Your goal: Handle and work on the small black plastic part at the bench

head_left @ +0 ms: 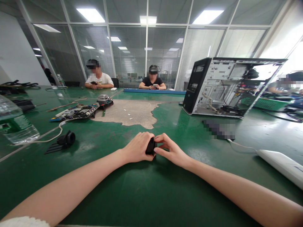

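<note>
A small black part [150, 147] sits between my two hands, low over the green table [142, 195]; its exact kind I cannot make out. My left hand [138, 146] wraps round it from the left, fingers closed. From the other side, my right hand [171, 150] pinches the part's right edge with thumb and fingertips. Much of the part is hidden by my left hand. A black plastic piece with a round end and prongs [63, 141] lies on the table to the left of my left hand.
Circuit boards [78, 112] and a heatsink fan [104, 101] lie beyond my left hand. An opened computer case [227, 88] stands back right. A water bottle [16, 123] is at left, a white power bank [281, 164] with cable at right. Two people sit across the table, another at far right.
</note>
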Tool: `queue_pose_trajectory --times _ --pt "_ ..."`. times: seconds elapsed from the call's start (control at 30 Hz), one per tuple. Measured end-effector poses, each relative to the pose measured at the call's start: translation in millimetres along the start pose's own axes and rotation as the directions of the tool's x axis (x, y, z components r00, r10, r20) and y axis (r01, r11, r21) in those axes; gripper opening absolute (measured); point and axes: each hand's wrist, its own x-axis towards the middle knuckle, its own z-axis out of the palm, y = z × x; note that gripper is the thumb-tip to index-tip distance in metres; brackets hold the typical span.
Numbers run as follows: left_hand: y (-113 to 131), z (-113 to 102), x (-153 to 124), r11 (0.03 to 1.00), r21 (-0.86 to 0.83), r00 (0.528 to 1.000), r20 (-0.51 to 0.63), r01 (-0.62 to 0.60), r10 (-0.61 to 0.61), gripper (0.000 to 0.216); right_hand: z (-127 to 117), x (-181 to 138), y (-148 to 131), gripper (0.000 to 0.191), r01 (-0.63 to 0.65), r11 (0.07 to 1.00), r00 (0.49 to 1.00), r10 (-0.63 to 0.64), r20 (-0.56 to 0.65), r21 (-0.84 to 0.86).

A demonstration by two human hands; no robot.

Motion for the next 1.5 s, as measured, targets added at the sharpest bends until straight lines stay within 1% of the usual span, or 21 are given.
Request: queue_pose_trajectory --times 0.07,0.17,0.27,0.33,0.4,0.5,0.6,0.73,0.9,1.07,1.13,1.27,1.37,1.43,1.5 --pt "0.3 0.0 0.2 1.0 0.003 1.0 -0.002 -0.001 0.001 0.045 0.0 0.6 0.1 0.017 -0.028 1.0 1.0 0.028 -0.008 0.002" --pt "-0.2 0.5 0.3 1.0 -0.007 1.0 0.004 -0.004 0.004 0.047 0.0 0.9 0.6 0.024 -0.078 0.997 0.997 0.078 -0.013 0.009" --pt "-1.6 1.2 -0.3 1.0 -0.021 1.0 0.008 0.0 0.0 0.049 -0.3 0.6 1.2 0.029 -0.107 0.994 0.994 0.106 0.023 0.035" --pt "-2.5 1.5 -0.9 1.0 -0.015 1.0 0.012 0.003 -0.003 0.05 -0.5 0.5 0.9 0.03 -0.1 0.993 0.994 0.098 0.048 0.059" --pt "-3.0 1.6 -1.4 1.0 -0.002 1.0 0.015 0.001 -0.001 0.05 -0.7 0.6 0.2 0.031 -0.09 0.992 0.995 0.086 0.044 0.085" --pt "-3.0 2.0 -1.6 1.0 0.003 1.0 0.001 -0.004 0.004 0.048 -0.7 1.1 -0.4 0.024 -0.091 0.989 0.996 0.09 0.019 0.119" --pt "-2.5 2.5 -1.4 1.0 -0.008 1.0 -0.013 -0.001 0.001 0.046 -0.5 1.5 0.7 0.019 -0.102 0.988 0.995 0.102 0.008 0.118" --pt "-1.9 2.1 -1.1 1.0 -0.01 1.0 -0.007 -0.001 0.001 0.047 -0.4 1.1 3.0 0.025 -0.119 0.99 0.993 0.121 -0.01 0.08" --pt "-1.7 0.6 -1.0 1.0 -0.006 1.0 0.015 0.006 -0.006 0.05 -1.0 -0.3 1.4 0.031 -0.097 0.992 0.994 0.092 0.064 0.077" --pt "-1.1 0.8 -0.7 1.0 -0.008 1.0 -0.002 0.003 -0.003 0.045 -1.1 0.8 -1.3 0.019 -0.085 0.989 0.996 0.081 0.035 0.123" --pt "-0.8 1.0 -0.6 1.0 -0.01 1.0 -0.001 0.004 -0.004 0.045 -0.7 1.4 -0.6 0.018 -0.081 0.99 0.997 0.08 0.013 0.119" --pt "-0.7 1.3 -0.3 1.0 -0.002 1.0 0.007 0.008 -0.008 0.046 0.0 1.4 2.0 0.024 -0.109 0.99 0.994 0.11 -0.006 0.089" --pt "-1.0 1.0 -0.4 1.0 -0.002 1.0 0.01 0.011 -0.011 0.048 -0.2 0.4 2.1 0.028 -0.129 0.989 0.991 0.127 0.029 0.069" --pt "-1.1 0.5 -0.5 1.0 -0.001 1.0 0.021 0.012 -0.012 0.049 -0.4 -0.3 1.1 0.03 -0.103 0.993 0.994 0.099 0.056 0.061" --pt "-1.1 0.1 -0.5 1.0 0.003 0.999 0.028 0.014 -0.014 0.049 -0.5 -0.8 -0.1 0.032 -0.062 0.997 0.997 0.059 0.054 0.05"
